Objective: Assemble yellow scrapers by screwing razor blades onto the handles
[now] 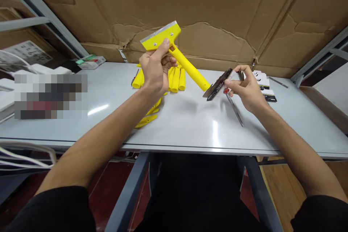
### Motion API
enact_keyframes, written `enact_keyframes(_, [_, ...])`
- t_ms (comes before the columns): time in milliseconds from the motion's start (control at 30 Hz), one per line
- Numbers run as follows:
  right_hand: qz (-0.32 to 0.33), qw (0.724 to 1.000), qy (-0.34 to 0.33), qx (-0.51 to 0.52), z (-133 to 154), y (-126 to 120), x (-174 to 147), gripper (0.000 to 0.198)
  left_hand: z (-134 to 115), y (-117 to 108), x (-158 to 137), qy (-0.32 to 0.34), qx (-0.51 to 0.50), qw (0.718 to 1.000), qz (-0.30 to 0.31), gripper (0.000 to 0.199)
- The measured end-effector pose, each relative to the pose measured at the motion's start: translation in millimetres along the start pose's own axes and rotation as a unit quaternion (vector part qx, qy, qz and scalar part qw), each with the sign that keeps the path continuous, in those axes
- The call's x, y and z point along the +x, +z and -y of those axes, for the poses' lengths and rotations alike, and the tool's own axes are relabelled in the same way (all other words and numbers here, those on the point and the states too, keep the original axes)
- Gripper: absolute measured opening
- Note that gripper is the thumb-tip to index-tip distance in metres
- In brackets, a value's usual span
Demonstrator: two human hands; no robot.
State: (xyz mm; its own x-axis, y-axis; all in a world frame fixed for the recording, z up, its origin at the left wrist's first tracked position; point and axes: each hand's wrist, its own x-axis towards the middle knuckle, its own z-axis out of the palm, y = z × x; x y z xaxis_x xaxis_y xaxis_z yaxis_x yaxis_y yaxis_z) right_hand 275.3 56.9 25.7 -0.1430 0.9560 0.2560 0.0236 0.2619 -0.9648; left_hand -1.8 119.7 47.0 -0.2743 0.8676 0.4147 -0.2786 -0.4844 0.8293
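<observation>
A yellow scraper [190, 66] with a wide metal blade is up above the table in my left hand [156, 67]. My left fingers are closed round it just below the head, thumb on the yellow plastic. Two screws show on that head. My right hand [246, 88] pinches a dark, flat printed packet [219, 85] between thumb and fingers. The packet is tilted, and the scraper's handle end meets or overlaps it. Below my right fingers a screwdriver [235, 110] with a red part slants down; whether those fingers also hold it I cannot tell.
Yellow handles [175, 79] lie behind my left hand, with flat yellow pieces [148, 119] nearer the front. Several black-and-white packets [269, 96] lie at the right, beside a thin metal strip [278, 82]. Cardboard [190, 3] lines the back; a small box [92, 62] stands left.
</observation>
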Motion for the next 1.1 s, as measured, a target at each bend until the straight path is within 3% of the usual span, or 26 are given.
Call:
enact_keyframes(167, [0.038, 0.999, 0.021, 0.01, 8.9, -0.5, -4.5, 0.057, 8.9, -6.3, 9.6, -0.002, 0.0, 1.0, 0.019, 0.063])
enact_keyframes(367, [0.022, 1.0, 0.012, 0.008, 9.9, -0.4, -6.1, 0.057, 18.6, -13.2, 16.9, 0.028, 0.03, 0.998, 0.04, 0.047])
enact_keyframes(667, [-0.018, 0.994, 0.107, 0.033, 4.8, 1.5, -2.7, 0.047, 7.8, -6.6, 8.7, 0.002, -0.024, 0.999, 0.034, 0.046])
enact_keyframes(933, [0.133, 0.987, 0.06, 0.069, 7.8, 11.9, -10.2, 0.052, 6.5, 9.8, -17.3, 0.023, -0.006, 0.998, 0.063, 0.04])
enact_keyframes(1000, [0.141, 0.989, 0.042, 0.031, 4.5, 12.6, -10.5, 0.061, 8.1, 9.1, -18.1, 0.011, 0.016, 0.998, 0.067, 0.042])
enact_keyframes(1100, [0.095, 0.991, 0.004, -0.095, -3.3, 12.7, -8.7, 0.065, 12.7, 6.5, -16.5, -0.006, 0.041, 0.996, 0.084, 0.044])
